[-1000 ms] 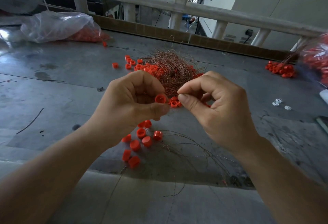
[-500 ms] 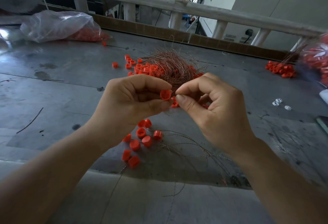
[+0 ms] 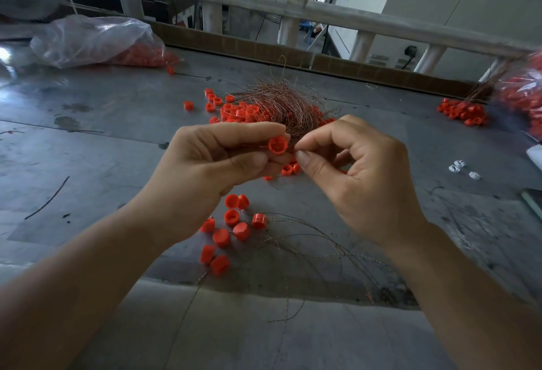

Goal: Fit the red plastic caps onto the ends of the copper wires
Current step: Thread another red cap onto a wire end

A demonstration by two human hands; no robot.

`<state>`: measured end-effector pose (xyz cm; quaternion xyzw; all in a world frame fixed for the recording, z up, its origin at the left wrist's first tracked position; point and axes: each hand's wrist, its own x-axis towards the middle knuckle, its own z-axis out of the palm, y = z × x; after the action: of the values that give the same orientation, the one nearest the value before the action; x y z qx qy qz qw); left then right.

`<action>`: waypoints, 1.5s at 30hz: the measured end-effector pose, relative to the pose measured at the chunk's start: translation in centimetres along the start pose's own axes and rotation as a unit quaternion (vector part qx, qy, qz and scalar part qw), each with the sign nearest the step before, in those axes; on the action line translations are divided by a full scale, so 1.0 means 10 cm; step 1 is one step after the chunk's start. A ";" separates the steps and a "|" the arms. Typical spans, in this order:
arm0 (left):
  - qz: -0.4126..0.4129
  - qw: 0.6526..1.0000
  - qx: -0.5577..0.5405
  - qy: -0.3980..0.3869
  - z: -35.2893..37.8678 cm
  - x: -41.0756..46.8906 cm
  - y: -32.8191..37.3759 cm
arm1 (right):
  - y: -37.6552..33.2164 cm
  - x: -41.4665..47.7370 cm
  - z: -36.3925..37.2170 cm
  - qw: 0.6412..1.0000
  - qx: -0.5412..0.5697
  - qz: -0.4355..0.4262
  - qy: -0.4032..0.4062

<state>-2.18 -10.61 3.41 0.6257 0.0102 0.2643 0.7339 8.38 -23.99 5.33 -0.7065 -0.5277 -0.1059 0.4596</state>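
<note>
Pinches a red cap (image 3: pixel 277 145) between the thumb and forefinger of the left hand (image 3: pixel 205 170), open mouth toward the camera, and presses thumb and forefinger of the right hand (image 3: pixel 360 176) together just beside the cap's rim; cannot tell if pinching a strand there. Works above a grey table (image 3: pixel 102 140) with a tangled bundle of copper wires (image 3: pixel 281 102) and loose caps (image 3: pixel 240 113) just behind the hands and a cluster of capped wires (image 3: pixel 231 231) below them. Farther out: a clear bag (image 3: pixel 88 38) of caps far left, another cap pile (image 3: pixel 463 111) far right.
</note>
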 end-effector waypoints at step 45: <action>-0.077 0.991 -0.097 -0.042 -0.03 0.00 -0.01 | 0.66 0.14 -0.25 0.962 -0.158 0.218 -0.048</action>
<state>-2.29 -10.31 3.25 0.5595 0.0015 0.1801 0.8090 15.40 -25.16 4.02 -0.8724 -0.3585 -0.0515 0.3283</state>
